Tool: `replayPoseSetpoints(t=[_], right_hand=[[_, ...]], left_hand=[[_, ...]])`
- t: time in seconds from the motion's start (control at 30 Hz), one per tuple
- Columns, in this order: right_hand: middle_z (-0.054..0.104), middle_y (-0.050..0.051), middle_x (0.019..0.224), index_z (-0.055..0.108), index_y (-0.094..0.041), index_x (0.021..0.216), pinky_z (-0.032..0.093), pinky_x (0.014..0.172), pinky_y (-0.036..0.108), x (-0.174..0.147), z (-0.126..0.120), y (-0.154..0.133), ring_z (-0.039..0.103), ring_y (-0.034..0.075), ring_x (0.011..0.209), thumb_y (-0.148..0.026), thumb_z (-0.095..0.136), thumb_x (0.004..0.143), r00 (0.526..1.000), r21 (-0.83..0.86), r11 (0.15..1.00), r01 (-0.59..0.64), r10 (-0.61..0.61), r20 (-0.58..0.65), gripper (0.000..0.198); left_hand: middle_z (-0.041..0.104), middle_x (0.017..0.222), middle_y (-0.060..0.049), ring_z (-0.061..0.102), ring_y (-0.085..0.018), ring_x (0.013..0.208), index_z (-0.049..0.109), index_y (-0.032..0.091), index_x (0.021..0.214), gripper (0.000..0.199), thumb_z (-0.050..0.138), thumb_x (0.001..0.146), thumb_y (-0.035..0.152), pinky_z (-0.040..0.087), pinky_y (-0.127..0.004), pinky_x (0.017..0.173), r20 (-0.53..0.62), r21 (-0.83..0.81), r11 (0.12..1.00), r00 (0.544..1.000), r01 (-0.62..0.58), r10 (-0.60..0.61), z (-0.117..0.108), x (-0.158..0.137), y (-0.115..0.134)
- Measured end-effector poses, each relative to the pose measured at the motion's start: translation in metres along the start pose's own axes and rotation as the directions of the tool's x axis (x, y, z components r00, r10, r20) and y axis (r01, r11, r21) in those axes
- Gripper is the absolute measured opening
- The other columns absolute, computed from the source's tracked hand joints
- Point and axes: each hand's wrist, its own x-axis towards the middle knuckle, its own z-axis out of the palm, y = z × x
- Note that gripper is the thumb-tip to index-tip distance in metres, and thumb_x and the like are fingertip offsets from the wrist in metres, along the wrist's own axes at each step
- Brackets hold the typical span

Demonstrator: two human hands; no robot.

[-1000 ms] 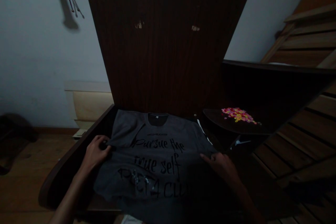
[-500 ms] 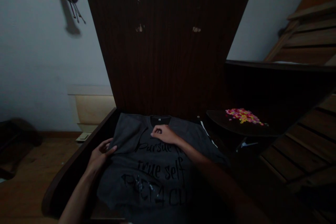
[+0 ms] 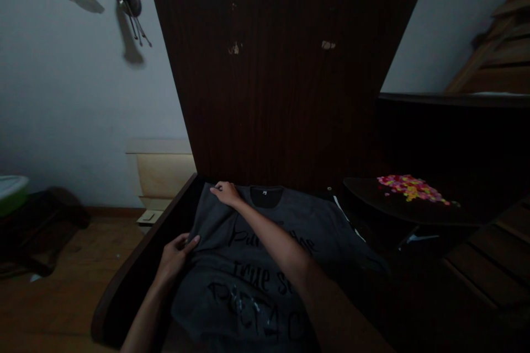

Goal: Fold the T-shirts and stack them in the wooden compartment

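Shirt (image 3: 265, 242) lies flat, print up, on dark table (image 3: 124, 298). Step, by my reading: folding in its left side. My left hand (image 3: 176, 256) pinches the sleeve; right hand (image 3: 226, 193) pinches the shoulder by the collar. Next needs both lifting together. Table edge close left; open room right.

The T-shirt (image 3: 265, 242) under the fingers is dark grey with black lettering (partly hidden). Right of them lies pink-and-yellow confetti (image 3: 409, 187).

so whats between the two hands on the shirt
In the head view, only grey t-shirt fabric: its folded left shoulder and sleeve area runs from the left hand up to the right hand beside the collar.
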Motion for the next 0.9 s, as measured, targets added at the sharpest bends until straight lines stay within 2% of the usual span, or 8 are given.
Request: replayPoseSetpoints(t=[0.17, 0.3, 0.37, 0.53, 0.63, 0.73, 0.83, 0.9], right_hand=[[0.073, 0.002, 0.081, 0.07, -0.02, 0.072, 0.045, 0.071, 0.023, -0.003, -0.017, 0.016, 0.066, 0.016, 0.08, -0.029, 0.066, 0.082, 0.999, -0.03, 0.998, -0.048, 0.049, 0.009, 0.013], [0.073, 0.001, 0.08, 0.068, -0.021, 0.068, 0.046, 0.073, 0.024, -0.007, -0.024, 0.026, 0.066, 0.016, 0.081, -0.025, 0.069, 0.076, 0.998, -0.069, 0.997, -0.045, 0.048, 0.043, 0.009], [0.073, 0.0, 0.083, 0.068, -0.022, 0.073, 0.047, 0.075, 0.023, -0.005, -0.022, 0.025, 0.066, 0.016, 0.083, -0.022, 0.07, 0.074, 0.998, -0.028, 0.998, -0.058, 0.058, 0.026, 0.002], [0.073, -0.003, 0.085, 0.065, -0.023, 0.102, 0.049, 0.08, 0.023, 0.013, -0.008, 0.011, 0.067, 0.013, 0.084, -0.022, 0.07, 0.074, 0.994, 0.16, 0.981, -0.106, 0.106, 0.007, 0.028], [0.073, -0.003, 0.088, 0.062, -0.023, 0.105, 0.049, 0.081, 0.024, 0.02, -0.001, 0.003, 0.067, 0.013, 0.083, -0.011, 0.067, 0.071, 0.998, 0.172, 0.983, -0.067, 0.068, 0.002, 0.037], [0.073, -0.002, 0.092, 0.061, -0.023, 0.107, 0.048, 0.084, 0.023, 0.019, 0.0, 0.001, 0.066, 0.012, 0.083, -0.007, 0.061, 0.072, 0.998, 0.182, 0.983, -0.029, 0.039, -0.049, 0.038], [0.071, -0.001, 0.09, 0.059, -0.023, 0.11, 0.046, 0.087, 0.026, 0.014, -0.007, 0.003, 0.064, 0.014, 0.088, -0.015, 0.063, 0.074, 0.995, 0.132, 0.989, -0.067, 0.076, -0.067, 0.038], [0.07, 0.0, 0.091, 0.059, -0.023, 0.109, 0.047, 0.083, 0.028, 0.01, -0.017, 0.007, 0.063, 0.016, 0.089, -0.024, 0.068, 0.07, 0.991, 0.08, 0.989, -0.122, 0.127, -0.05, 0.04]], left_hand=[[0.075, 0.088, -0.008, 0.07, -0.024, 0.083, 0.071, 0.016, 0.086, 0.06, 0.083, 0.044, 0.057, 0.056, -0.03, 0.069, 0.009, -0.061, 0.997, 0.999, 0.038, -0.038, 0.003, -0.001, 0.001], [0.075, 0.088, -0.007, 0.07, -0.025, 0.086, 0.071, 0.017, 0.084, 0.06, 0.083, 0.042, 0.058, 0.056, -0.03, 0.072, -0.007, -0.031, 0.999, 0.999, 0.043, -0.044, 0.004, -0.003, 0.011], [0.075, 0.089, -0.007, 0.069, -0.026, 0.088, 0.072, 0.017, 0.083, 0.058, 0.08, 0.046, 0.06, 0.056, -0.031, 0.075, -0.016, -0.004, 0.999, 0.999, 0.038, -0.038, 0.005, -0.002, 0.014], [0.075, 0.082, -0.008, 0.069, -0.027, 0.086, 0.073, 0.016, 0.082, 0.061, 0.076, 0.047, 0.066, 0.056, -0.033, 0.074, 0.005, 0.022, 1.0, 1.0, -0.019, 0.019, 0.006, 0.005, 0.018], [0.074, 0.079, -0.007, 0.068, -0.025, 0.081, 0.071, 0.016, 0.084, 0.063, 0.076, 0.047, 0.067, 0.055, -0.031, 0.07, 0.0, 0.013, 0.999, 0.999, -0.05, 0.05, 0.007, 0.012, 0.019], [0.072, 0.078, -0.005, 0.067, -0.022, 0.077, 0.07, 0.016, 0.086, 0.064, 0.073, 0.05, 0.069, 0.053, -0.029, 0.067, -0.055, 0.01, 0.998, 0.997, -0.059, 0.059, 0.008, 0.019, 0.017], [0.071, 0.08, -0.005, 0.067, -0.023, 0.078, 0.069, 0.016, 0.089, 0.065, 0.069, 0.053, 0.07, 0.052, -0.03, 0.069, -0.079, 0.055, 0.995, 0.993, -0.082, 0.086, 0.009, 0.028, 0.01], [0.069, 0.081, -0.007, 0.066, -0.024, 0.08, 0.067, 0.015, 0.093, 0.064, 0.065, 0.059, 0.069, 0.052, -0.033, 0.071, -0.095, 0.158, 0.98, 0.986, -0.122, 0.138, 0.009, 0.029, 0.006]])
